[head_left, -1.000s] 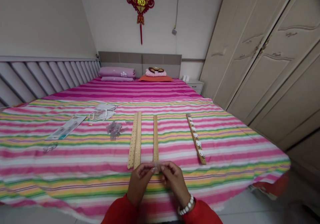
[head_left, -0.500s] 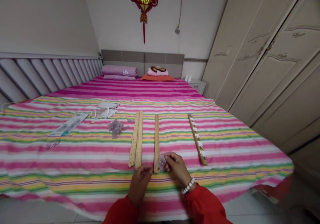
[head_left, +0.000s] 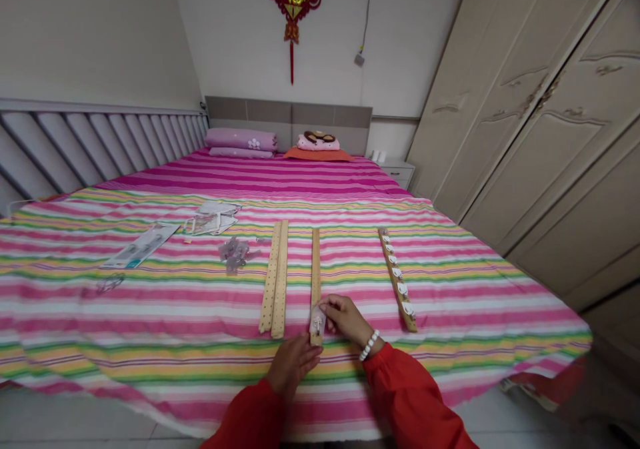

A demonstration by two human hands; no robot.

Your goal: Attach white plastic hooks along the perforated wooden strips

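A narrow wooden strip (head_left: 316,262) lies lengthwise in front of me on the striped bedspread. Over its near end is a clear adhesive hook (head_left: 317,319) with a small metal hook on it. Thumb and fingers of my right hand (head_left: 349,318) pinch the far right edge of this clear piece. At the strip's near end, my left hand (head_left: 294,363) has its fingers stretched out, with the tips touching or very close to the wood. Whether the clear piece lies flat on the strip is hard to tell.
Two perforated wooden strips (head_left: 277,279) lie to the left, and a strip with several white hooks (head_left: 397,279) to the right. Further left are a pile of clear hooks (head_left: 236,255), a flat package (head_left: 143,245), crumpled packaging (head_left: 213,219) and a small tangled item (head_left: 110,282).
My right hand has brought the clear adhesive hook left, from beside the strip to over its near end. My left hand has shifted right, its fingers straightening toward the strip's end.
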